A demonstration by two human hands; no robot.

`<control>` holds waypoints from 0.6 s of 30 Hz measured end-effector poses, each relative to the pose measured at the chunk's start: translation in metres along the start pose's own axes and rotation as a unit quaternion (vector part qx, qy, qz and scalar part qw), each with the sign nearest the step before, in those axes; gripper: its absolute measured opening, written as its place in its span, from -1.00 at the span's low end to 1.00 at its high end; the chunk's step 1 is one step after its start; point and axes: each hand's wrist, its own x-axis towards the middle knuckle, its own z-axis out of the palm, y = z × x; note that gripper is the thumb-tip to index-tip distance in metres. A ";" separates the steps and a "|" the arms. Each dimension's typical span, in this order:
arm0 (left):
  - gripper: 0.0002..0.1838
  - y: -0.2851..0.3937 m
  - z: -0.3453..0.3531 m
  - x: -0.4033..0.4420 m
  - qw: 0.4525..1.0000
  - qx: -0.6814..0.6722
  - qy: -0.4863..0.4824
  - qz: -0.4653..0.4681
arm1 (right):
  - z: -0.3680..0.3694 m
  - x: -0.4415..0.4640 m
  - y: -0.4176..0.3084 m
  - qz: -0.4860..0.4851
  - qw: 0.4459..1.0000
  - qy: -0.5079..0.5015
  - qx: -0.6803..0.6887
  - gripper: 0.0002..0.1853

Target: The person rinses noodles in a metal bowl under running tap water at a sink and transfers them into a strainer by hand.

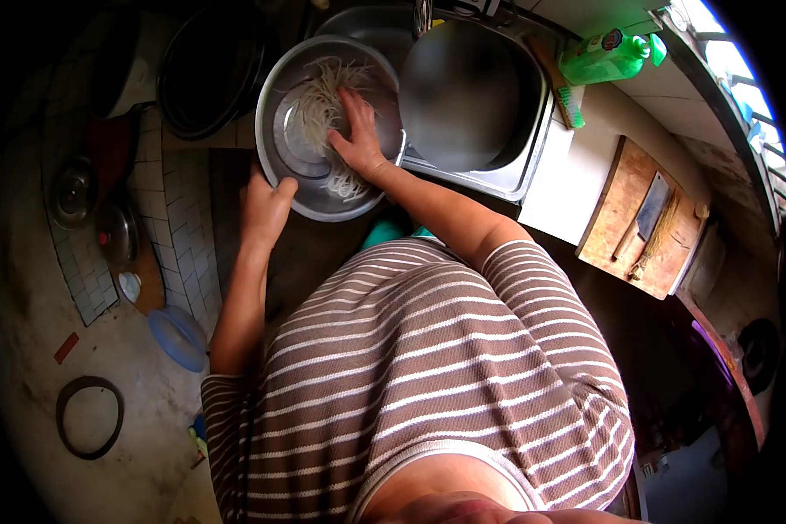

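Observation:
A round metal basin (279, 183) is tilted at the sink's left side, with pale thin shreds (316, 106) lying in its bottom and more near its lower edge. My left hand (268, 203) grips the basin's lower left rim, thumb on the edge. Inside the basin, my right hand (358, 135) rests against the shreds with its fingers spread. Whether any shreds are under its palm is hidden.
Right of the basin is a metal sink (533, 157) with a large round grey object (458, 96) over it. A green spray bottle (604, 57), a brush (569, 106) and a cutting board (616, 205) with a cleaver (651, 208) are farther right. A dark pan (210, 74) lies left.

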 end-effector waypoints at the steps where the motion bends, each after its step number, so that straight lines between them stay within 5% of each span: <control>1: -0.34 0.007 -0.001 -0.001 1.000 0.000 0.000 0.000 | 0.001 0.000 -0.001 0.000 1.000 0.000 0.000 -0.17; 14: -0.33 0.002 -0.012 -0.010 0.996 0.071 0.046 0.027 | 0.012 0.001 -0.017 -0.001 1.000 0.021 -0.004 -0.22; 18: -0.54 -0.050 -0.004 0.015 0.973 -0.220 -0.013 -0.073 | -0.007 0.022 -0.015 0.011 0.989 -0.097 -0.115 -0.26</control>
